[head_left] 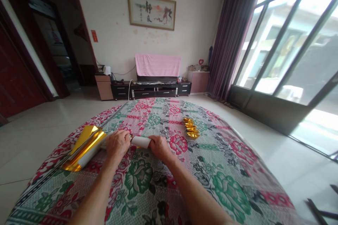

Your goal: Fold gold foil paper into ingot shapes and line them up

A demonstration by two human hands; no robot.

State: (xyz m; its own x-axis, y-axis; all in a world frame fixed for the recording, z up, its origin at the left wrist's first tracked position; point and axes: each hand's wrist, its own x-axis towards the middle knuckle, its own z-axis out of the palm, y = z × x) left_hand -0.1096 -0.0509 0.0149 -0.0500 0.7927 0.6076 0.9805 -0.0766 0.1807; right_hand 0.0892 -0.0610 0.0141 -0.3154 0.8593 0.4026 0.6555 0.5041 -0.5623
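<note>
Between my two hands, just above the patterned cloth, is a small roll of white-faced paper (141, 142). My left hand (118, 143) is closed at its left end. On the right end, my right hand (160, 146) is closed with thumb and fingers pinching it. A pile of shiny gold foil paper (91, 149), partly curled and showing a pale underside, lies left of my left hand. To the right of my right hand, several folded gold foil pieces (191, 129) sit in a short row. My fingers hide both ends of the roll.
A round table under a flowered cloth (229, 190) spans the foreground. Beyond it stands a low black cabinet (155, 91) with a pink cloth (157, 65) over a screen. Large glazed doors (285, 52) are at the right. Dark metal legs (317, 211) show at the lower right.
</note>
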